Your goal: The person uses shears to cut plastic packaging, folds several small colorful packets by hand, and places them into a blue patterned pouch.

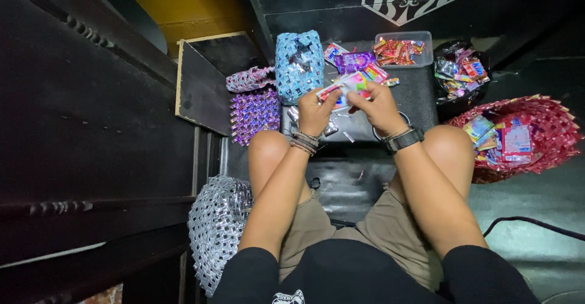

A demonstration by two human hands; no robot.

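Note:
I sit with bare knees apart, looking down. My left hand [314, 111] and my right hand [379, 105] together pinch a colourful candy wrapper [348, 85] held flat between them above a dark low stand [420, 96]. Thin bracelets circle my left wrist. A black watch [404, 139] sits on my right wrist. A few small foil scraps lie on the stand just below my hands.
A blue woven wrapper bag [298, 63] stands ahead, beside purple [253, 114] and pink [250, 79] woven pieces. A clear tub of wrappers [403, 50], a black bag of wrappers [460, 72], a red woven basket [548, 127] and a silver woven bag [216, 231] surround me. A black cable [536, 223] crosses the floor at right.

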